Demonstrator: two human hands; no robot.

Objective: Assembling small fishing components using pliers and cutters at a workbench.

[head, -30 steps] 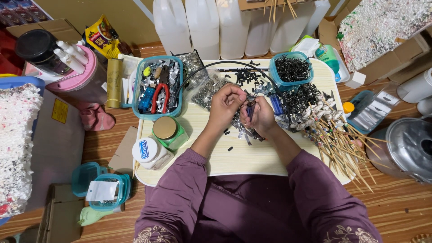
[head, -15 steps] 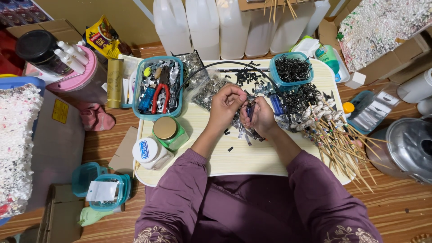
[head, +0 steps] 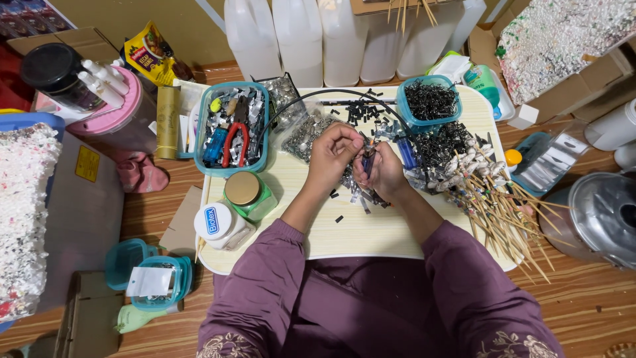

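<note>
At bench (head: 371,232) centre, we see no real shift from half-second ago: left hand (head: 334,156) pinches small dark piece (head: 366,159), right hand (head: 384,174) curls round it, both pressed close. Work mid-step, silver scraps (head: 354,192) underneath.

Head camera looks straight down — near, over the table (head: 371,232).

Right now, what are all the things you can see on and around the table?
table: one, pale yellow, middle
tool tub: one, teal, table's left, red pliers inside
jars: two, green and white, front left
small tub: one, blue, black bits inside
sticks: many, tan, table's right
jugs: several, white, behind table
pot: one, silver, floor right
left hand: pinching small pieces
right hand: gripping a small blue thing
</note>
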